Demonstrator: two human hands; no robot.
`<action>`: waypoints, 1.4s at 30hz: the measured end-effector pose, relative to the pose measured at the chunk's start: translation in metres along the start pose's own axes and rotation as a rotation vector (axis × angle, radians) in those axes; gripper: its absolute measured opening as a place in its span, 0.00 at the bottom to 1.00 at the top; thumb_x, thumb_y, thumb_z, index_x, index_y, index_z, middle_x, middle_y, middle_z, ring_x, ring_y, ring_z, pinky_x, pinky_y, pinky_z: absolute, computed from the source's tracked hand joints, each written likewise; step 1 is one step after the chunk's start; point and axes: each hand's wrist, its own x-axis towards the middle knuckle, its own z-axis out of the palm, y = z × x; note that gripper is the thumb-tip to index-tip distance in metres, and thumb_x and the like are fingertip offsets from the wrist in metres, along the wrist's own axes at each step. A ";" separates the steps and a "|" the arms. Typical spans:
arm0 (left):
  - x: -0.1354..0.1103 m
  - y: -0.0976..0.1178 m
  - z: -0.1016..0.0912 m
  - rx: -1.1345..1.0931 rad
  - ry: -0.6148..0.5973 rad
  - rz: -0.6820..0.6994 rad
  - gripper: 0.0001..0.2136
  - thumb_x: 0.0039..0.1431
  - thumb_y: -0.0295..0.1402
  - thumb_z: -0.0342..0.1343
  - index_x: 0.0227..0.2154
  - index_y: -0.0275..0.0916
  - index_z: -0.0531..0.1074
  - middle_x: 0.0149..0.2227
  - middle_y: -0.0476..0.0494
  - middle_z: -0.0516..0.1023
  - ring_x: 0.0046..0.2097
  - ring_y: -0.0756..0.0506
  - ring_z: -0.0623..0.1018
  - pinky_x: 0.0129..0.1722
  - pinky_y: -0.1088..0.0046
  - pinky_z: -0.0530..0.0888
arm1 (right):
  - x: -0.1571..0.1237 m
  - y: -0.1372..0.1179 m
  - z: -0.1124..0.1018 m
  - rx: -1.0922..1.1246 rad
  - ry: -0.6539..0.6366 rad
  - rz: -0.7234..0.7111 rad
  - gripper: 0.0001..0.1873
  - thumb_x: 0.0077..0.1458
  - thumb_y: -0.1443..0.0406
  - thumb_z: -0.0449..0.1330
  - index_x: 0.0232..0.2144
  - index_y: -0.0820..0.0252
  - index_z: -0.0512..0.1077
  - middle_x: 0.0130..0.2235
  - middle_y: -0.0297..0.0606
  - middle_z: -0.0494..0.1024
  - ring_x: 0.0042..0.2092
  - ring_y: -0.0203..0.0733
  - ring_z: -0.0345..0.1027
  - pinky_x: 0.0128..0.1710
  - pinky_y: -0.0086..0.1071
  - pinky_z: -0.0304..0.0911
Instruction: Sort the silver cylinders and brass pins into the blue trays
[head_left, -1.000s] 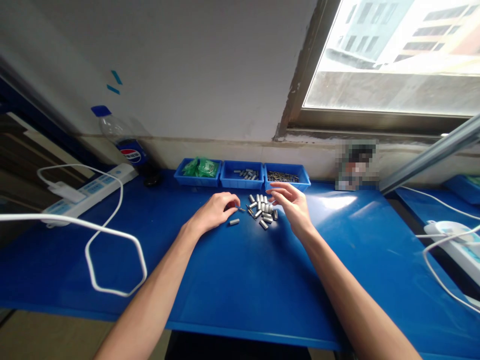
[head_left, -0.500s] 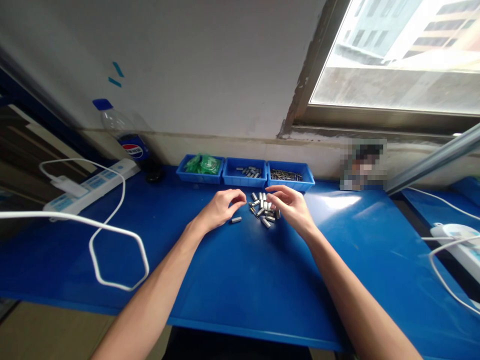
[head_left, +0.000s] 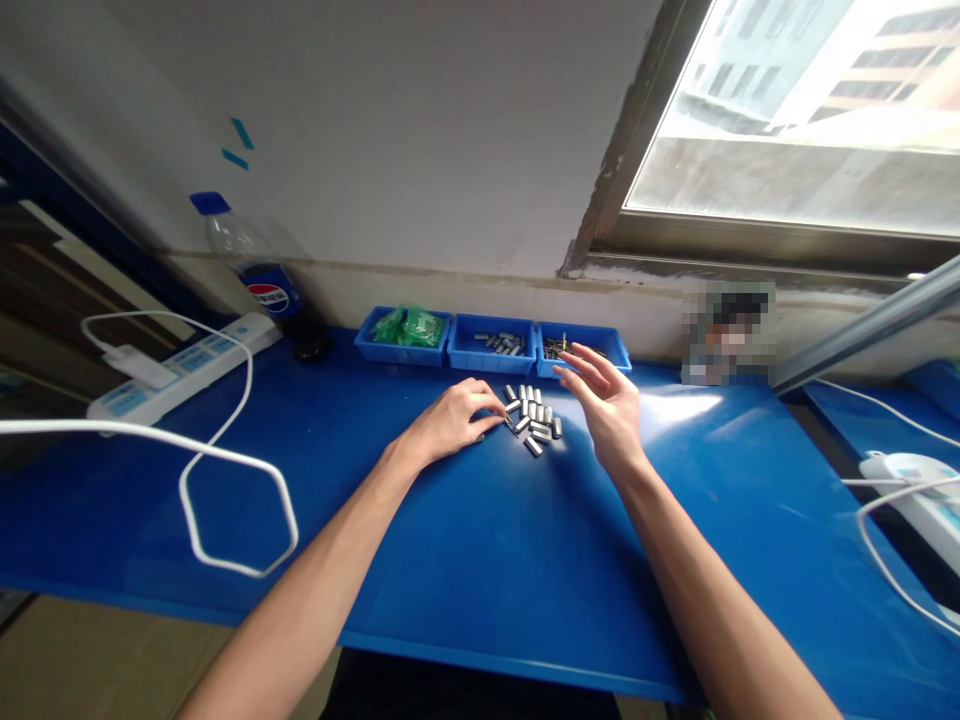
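Several short silvery metal cylinders (head_left: pixel 538 410) lie loosely on the blue table. At the left edge of this pile my left hand (head_left: pixel 459 420) rests low, thumb and fingertips drawn together beside a thin brassy piece. What sits in that pinch is too small to make out. One dark cylinder end shows under the left fingers. My right hand (head_left: pixel 611 405) is raised to the right of the pile, fingers apart, holding nothing I can see. Its fingertips overlap the front of the right blue bin (head_left: pixel 619 350), which contains thin screw-like pieces.
The middle blue bin (head_left: pixel 491 358) holds more cylinders; the left blue bin (head_left: pixel 401 354) has green plastic bags. A cola bottle (head_left: pixel 266 290) and a power strip (head_left: pixel 202 360) stand at the back left. A white cable (head_left: pixel 240 462) loops over the left side.
My right hand has lifted off the pile, moving right and back toward the right bin, its fingers spreading. My left hand has shifted slightly right, to the pile's edge, covering the loose cylinder.
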 end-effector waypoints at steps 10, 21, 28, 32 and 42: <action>0.005 -0.001 0.000 0.014 -0.098 -0.060 0.05 0.65 0.32 0.59 0.35 0.38 0.78 0.40 0.41 0.77 0.41 0.44 0.78 0.42 0.70 0.76 | -0.002 0.000 0.001 -0.042 -0.052 0.052 0.27 0.57 0.52 0.66 0.56 0.53 0.72 0.54 0.47 0.81 0.43 0.48 0.80 0.46 0.45 0.75; -0.002 0.010 -0.009 -0.364 0.259 -0.149 0.07 0.60 0.35 0.64 0.37 0.38 0.75 0.38 0.45 0.83 0.39 0.46 0.83 0.46 0.70 0.80 | -0.007 -0.003 0.005 -0.106 -0.303 0.149 0.18 0.57 0.53 0.67 0.45 0.57 0.79 0.33 0.37 0.83 0.33 0.42 0.76 0.37 0.37 0.71; -0.001 0.018 -0.002 -0.367 0.284 -0.130 0.08 0.59 0.35 0.65 0.36 0.37 0.76 0.36 0.45 0.84 0.37 0.47 0.83 0.44 0.71 0.81 | -0.012 -0.005 0.011 0.033 -0.436 0.272 0.20 0.49 0.53 0.74 0.41 0.57 0.82 0.37 0.40 0.86 0.37 0.47 0.81 0.43 0.41 0.74; -0.001 0.017 0.002 -0.372 0.274 -0.123 0.07 0.59 0.34 0.65 0.36 0.37 0.77 0.36 0.45 0.84 0.38 0.47 0.84 0.45 0.72 0.81 | -0.010 0.001 0.008 0.038 -0.427 0.275 0.20 0.48 0.54 0.74 0.41 0.59 0.83 0.36 0.41 0.86 0.36 0.46 0.81 0.41 0.39 0.74; -0.001 0.012 0.009 -0.159 0.230 -0.123 0.10 0.62 0.33 0.62 0.45 0.39 0.79 0.42 0.44 0.85 0.43 0.44 0.83 0.47 0.68 0.80 | -0.007 0.000 0.007 -0.027 -0.304 0.193 0.17 0.50 0.55 0.73 0.38 0.58 0.83 0.35 0.41 0.86 0.36 0.48 0.81 0.42 0.40 0.74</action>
